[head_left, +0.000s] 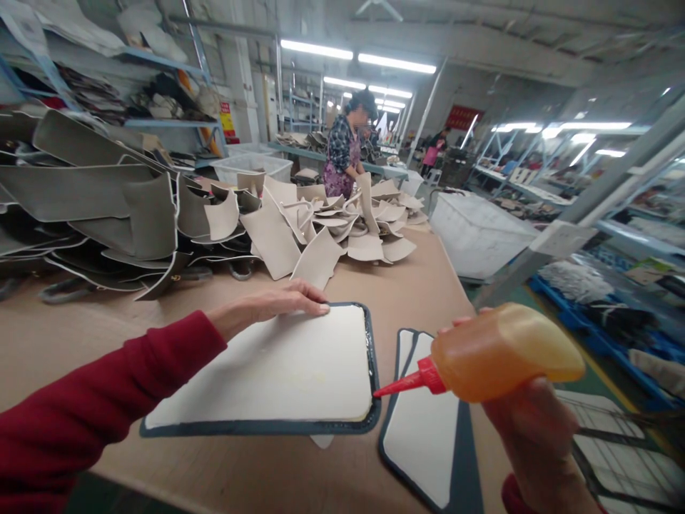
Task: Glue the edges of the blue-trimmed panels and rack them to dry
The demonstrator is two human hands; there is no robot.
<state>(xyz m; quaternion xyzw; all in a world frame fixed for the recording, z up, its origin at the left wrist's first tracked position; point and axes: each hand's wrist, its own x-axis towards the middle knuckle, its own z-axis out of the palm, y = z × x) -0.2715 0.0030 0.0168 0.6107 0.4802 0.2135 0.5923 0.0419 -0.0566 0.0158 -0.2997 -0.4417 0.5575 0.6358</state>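
A flat panel (267, 371), off-white with a dark blue-grey border, lies on the brown worktable in front of me. My left hand (278, 301) grips its far edge, thumb on the white face and fingers past the rim. In my right hand (535, 421) is a squeeze glue bottle (503, 350) of amber liquid, tipped over sideways. Its red nozzle (407, 382) points left, with the tip at the panel's right border. Wet, shiny glue shows along that border. My right fingers are partly hidden behind the bottle.
Two smaller bordered panels (420, 435) overlap to the right on the worktable (417, 278). Beige pieces (278, 235) and grey bag parts (80, 193) are heaped across the back. A co-worker (342, 150) stands beyond them. A white bin (476, 232) and slanted metal post (561, 235) are at right.
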